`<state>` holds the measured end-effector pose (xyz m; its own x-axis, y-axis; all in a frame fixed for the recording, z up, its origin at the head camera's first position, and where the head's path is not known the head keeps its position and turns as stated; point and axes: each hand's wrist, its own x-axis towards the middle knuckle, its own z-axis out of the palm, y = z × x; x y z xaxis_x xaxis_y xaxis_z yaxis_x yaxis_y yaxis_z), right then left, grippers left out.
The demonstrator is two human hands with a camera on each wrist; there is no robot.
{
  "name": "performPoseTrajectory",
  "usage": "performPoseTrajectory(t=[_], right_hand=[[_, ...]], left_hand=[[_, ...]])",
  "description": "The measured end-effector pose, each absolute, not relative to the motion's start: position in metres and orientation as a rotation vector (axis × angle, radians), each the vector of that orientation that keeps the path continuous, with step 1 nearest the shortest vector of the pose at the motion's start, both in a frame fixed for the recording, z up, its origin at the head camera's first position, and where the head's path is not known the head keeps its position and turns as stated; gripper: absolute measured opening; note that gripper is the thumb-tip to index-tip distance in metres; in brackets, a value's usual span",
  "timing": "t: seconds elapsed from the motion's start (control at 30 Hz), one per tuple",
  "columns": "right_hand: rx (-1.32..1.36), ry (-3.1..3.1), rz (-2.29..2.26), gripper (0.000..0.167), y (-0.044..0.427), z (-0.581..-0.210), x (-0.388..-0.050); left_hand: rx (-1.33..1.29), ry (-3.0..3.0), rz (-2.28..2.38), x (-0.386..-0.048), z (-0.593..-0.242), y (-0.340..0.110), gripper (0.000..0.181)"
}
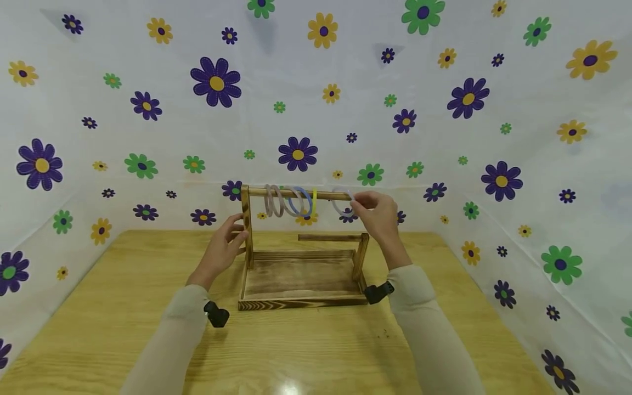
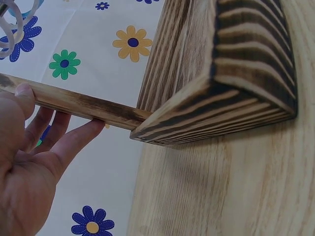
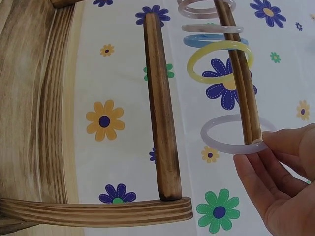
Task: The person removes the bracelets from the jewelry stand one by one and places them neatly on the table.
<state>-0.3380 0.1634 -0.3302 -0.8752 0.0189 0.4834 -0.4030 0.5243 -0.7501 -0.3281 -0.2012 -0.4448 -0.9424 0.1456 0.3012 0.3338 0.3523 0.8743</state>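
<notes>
Pale ring (image 3: 222,148): at free tip of top bar (image 3: 243,81), seemingly round it.
R hand (image 1: 379,214): pinching pale ring.
L hand (image 1: 223,245): gripping upright (image 2: 115,113).
Hung: yellow ring (image 1: 314,204), blue ring (image 3: 189,41) & more, further in.
Left: if loading, prob. just pale ring; maybe unloading.
R wrist cam: pale ring's loop clear, faint in head view.
L wrist cam: fingertips (image 2: 93,129) on upright, part hid in head view.

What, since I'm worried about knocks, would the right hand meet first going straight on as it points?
Probably the yellow bangle on the upper bar, next along from the pale bangle the right hand pinches, though depth is hard to judge.
</notes>
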Motion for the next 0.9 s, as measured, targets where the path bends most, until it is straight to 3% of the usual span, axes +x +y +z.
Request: performPoseTrajectory(t=[0.9], right_hand=[[0.213, -2.289, 1.36, 0.022, 0.193, -0.331, -0.337]], left_hand=[[-0.423, -2.45, -1.638, -0.325, -0.443, -0.199, 0.056]])
